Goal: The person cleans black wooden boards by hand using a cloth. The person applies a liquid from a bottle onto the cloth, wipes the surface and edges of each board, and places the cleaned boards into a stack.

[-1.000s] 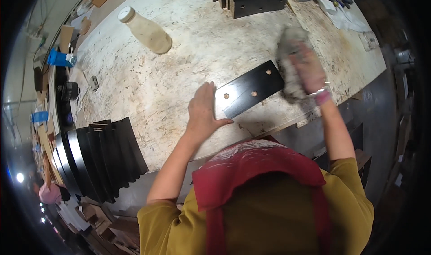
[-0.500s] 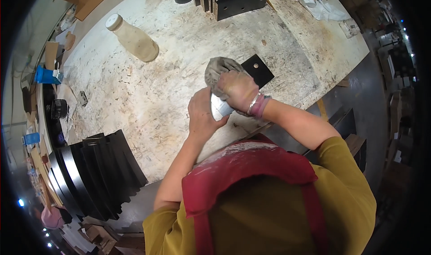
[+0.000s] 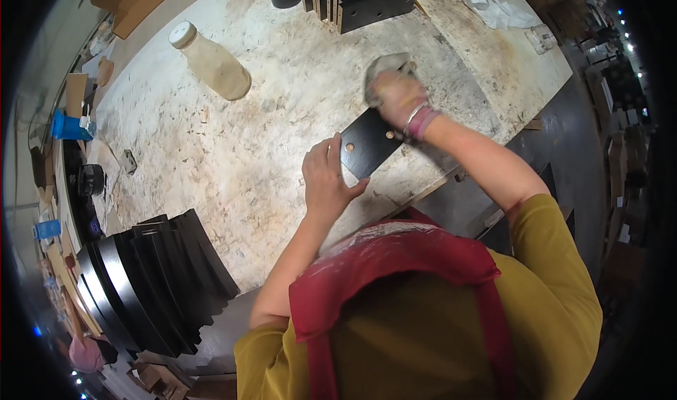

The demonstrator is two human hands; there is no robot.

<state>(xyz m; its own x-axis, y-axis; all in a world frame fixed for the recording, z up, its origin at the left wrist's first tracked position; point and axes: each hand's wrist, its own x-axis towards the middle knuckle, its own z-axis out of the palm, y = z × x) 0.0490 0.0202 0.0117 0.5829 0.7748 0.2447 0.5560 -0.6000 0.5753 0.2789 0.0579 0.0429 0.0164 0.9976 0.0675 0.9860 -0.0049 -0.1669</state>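
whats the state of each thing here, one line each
black panel: flat on the workbench, pinned at its near end
left hand: pressed flat on the panel's near end
right hand: closed on the grey rag
grey rag: bunched, on the panel's far end
bottle: lying on its side, capped
stack of black panels: leaning, fanned

Mustard-yellow short-sleeved shirt, dusty red apron with straps, pink wristband, silver bangle
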